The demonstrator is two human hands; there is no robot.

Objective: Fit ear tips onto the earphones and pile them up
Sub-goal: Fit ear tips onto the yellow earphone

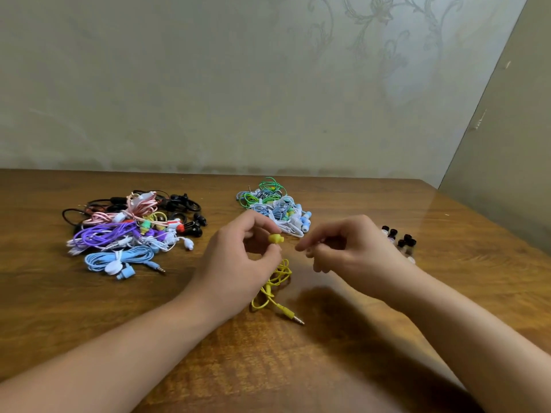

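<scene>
Just above the brown wooden table (298, 368), the left hand (238, 263) pinches a small yellow plastic earbud (275, 238). The right hand (351, 248) is curled; whether it holds anything I cannot tell.

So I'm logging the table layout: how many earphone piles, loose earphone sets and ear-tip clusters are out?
Earphone piles: 2, the left pile and the far pile
Loose sets: 1, the yellow set, pinched by the left hand
Ear-tip clusters: 1, the ear tips
Total: 4
</scene>
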